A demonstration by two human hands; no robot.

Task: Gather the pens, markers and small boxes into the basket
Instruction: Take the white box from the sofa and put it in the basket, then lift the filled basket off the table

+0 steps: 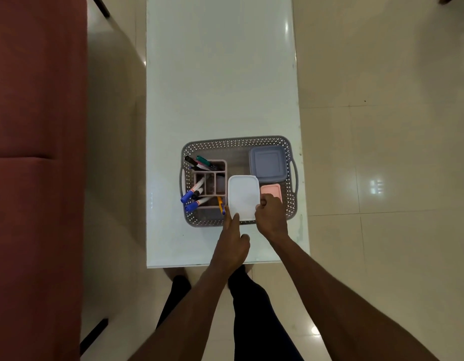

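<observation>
Now seating the white box in the basket, near edge, between the pink organizer of markers and the pink box. Right hand fingers curled on its right edge; left hand index and thumb spread at its near-left corner. Grey box sits far-right. Tabletop looks bare otherwise, so probably last step. Next: press it level, let go.

Glossy white table, perforated grey plastic basket, shiny floor tiles.
</observation>
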